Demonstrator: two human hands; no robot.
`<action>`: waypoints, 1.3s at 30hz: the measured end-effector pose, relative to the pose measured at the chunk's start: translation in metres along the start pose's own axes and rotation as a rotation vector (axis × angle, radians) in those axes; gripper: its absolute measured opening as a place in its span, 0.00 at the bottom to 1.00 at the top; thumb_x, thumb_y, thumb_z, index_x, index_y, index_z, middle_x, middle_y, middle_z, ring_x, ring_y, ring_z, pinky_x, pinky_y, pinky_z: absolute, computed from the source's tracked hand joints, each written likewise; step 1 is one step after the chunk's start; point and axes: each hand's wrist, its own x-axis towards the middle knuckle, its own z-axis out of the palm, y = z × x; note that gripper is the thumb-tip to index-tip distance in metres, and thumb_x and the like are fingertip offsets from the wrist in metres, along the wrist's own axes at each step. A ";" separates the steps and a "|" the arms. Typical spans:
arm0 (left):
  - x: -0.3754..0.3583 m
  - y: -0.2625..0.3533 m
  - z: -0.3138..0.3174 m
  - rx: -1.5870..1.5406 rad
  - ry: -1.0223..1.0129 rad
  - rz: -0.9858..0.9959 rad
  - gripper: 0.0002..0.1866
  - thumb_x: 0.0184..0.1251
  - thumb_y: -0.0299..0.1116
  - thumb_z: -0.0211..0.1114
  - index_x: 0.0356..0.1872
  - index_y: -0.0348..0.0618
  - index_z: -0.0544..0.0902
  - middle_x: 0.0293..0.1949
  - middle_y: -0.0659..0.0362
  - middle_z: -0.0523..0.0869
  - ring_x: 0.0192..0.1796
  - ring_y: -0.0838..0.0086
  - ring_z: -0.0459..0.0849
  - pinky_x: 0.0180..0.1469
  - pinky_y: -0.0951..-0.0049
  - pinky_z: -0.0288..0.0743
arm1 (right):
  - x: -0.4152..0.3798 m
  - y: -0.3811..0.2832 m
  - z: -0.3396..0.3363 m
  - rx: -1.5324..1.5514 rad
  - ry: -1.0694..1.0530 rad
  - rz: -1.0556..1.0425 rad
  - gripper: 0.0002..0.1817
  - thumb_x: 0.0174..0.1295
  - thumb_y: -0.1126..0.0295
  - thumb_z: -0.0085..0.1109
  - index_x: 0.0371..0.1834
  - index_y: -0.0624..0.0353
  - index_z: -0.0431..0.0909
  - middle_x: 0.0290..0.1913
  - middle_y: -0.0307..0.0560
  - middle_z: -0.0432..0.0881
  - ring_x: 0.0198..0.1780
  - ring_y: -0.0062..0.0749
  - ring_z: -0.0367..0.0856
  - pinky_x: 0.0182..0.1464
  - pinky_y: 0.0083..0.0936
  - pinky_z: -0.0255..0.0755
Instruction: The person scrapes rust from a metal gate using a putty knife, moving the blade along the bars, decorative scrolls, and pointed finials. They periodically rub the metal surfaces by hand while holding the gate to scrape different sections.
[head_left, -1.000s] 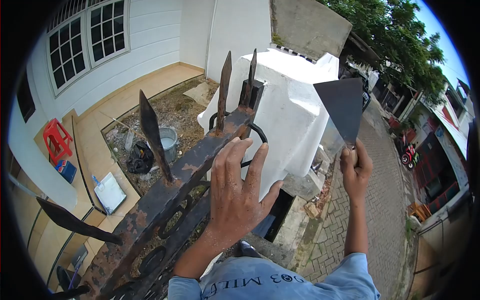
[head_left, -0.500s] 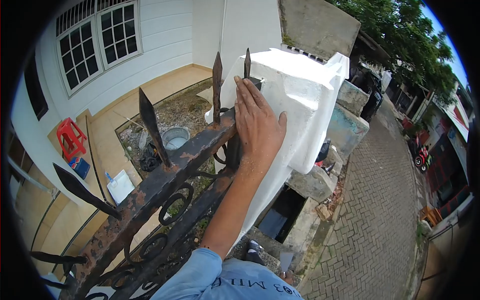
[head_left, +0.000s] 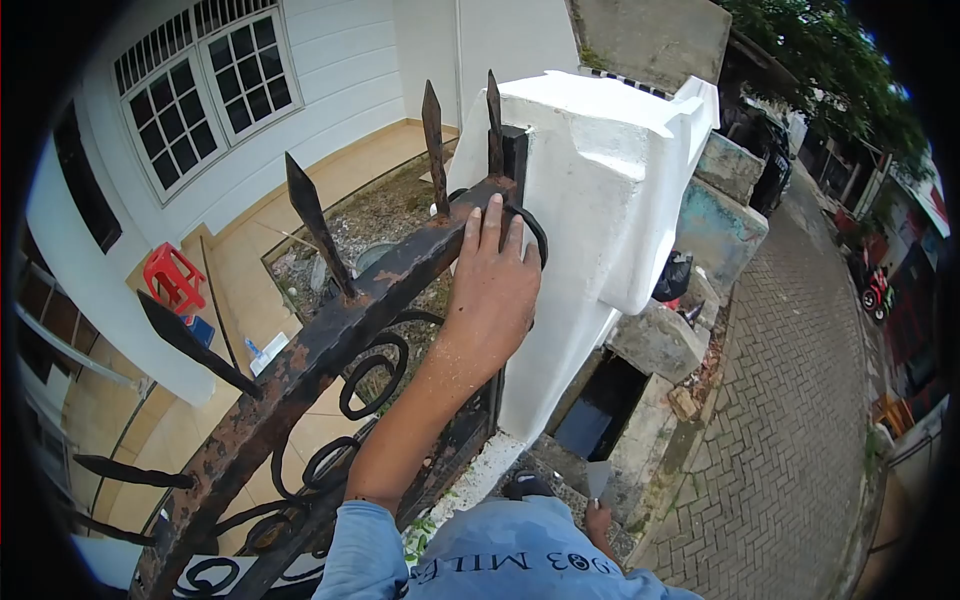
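Note:
My left hand (head_left: 492, 285) lies on the top rail (head_left: 300, 370) of a black iron fence with rust patches. Its fingers are stretched and slightly apart, their tips on the rail's upper face; the thumb is hidden. Just beyond the fingertips, a dark spike (head_left: 494, 125) rises beside the white pillar (head_left: 585, 180). Low in the view, my right hand (head_left: 598, 520) hangs by my side, closed on a scraper (head_left: 598, 478) with a flat, pale metal blade pointing up.
Several pointed spikes (head_left: 315, 220) line the rail, with scrollwork below. An open drain (head_left: 602, 405) lies beside the pillar's foot, along a paved lane (head_left: 770, 400). Behind the fence are a red stool (head_left: 174, 278) and a white tray (head_left: 275, 352).
My left hand has come down from beside the spike near the pillar onto the rail. My view has shifted, and my right hand with the scraper shows more fully.

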 end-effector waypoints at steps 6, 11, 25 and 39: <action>-0.052 0.004 -0.038 -0.279 0.196 -0.072 0.22 0.51 0.38 0.74 0.48 0.41 0.84 0.54 0.55 0.84 0.61 0.60 0.79 0.64 0.57 0.70 | 0.024 0.014 0.026 0.039 -0.088 -0.205 0.23 0.57 0.59 0.61 0.50 0.67 0.81 0.45 0.68 0.83 0.50 0.59 0.81 0.54 0.43 0.74; -0.051 -0.002 -0.039 -0.067 0.354 -0.292 0.25 0.48 0.34 0.75 0.50 0.40 0.82 0.56 0.54 0.83 0.62 0.57 0.77 0.63 0.57 0.70 | 0.021 0.008 -0.003 -0.133 -0.273 -0.113 0.23 0.56 0.59 0.59 0.48 0.66 0.82 0.45 0.68 0.82 0.50 0.59 0.81 0.54 0.43 0.73; -0.009 -0.006 -0.034 0.304 0.092 -0.662 0.37 0.46 0.42 0.76 0.59 0.35 0.77 0.55 0.47 0.82 0.59 0.54 0.79 0.61 0.56 0.70 | 0.157 0.060 0.029 -0.531 -0.519 -0.220 0.23 0.58 0.57 0.58 0.46 0.68 0.81 0.28 0.62 0.84 0.32 0.56 0.84 0.39 0.45 0.76; -0.035 0.056 -0.001 0.165 0.084 -0.676 0.28 0.55 0.58 0.69 0.55 0.58 0.82 0.67 0.60 0.74 0.71 0.60 0.66 0.75 0.43 0.45 | 0.184 -0.040 0.062 -0.448 -0.686 -0.288 0.26 0.59 0.56 0.59 0.51 0.69 0.79 0.24 0.57 0.83 0.21 0.42 0.83 0.27 0.39 0.75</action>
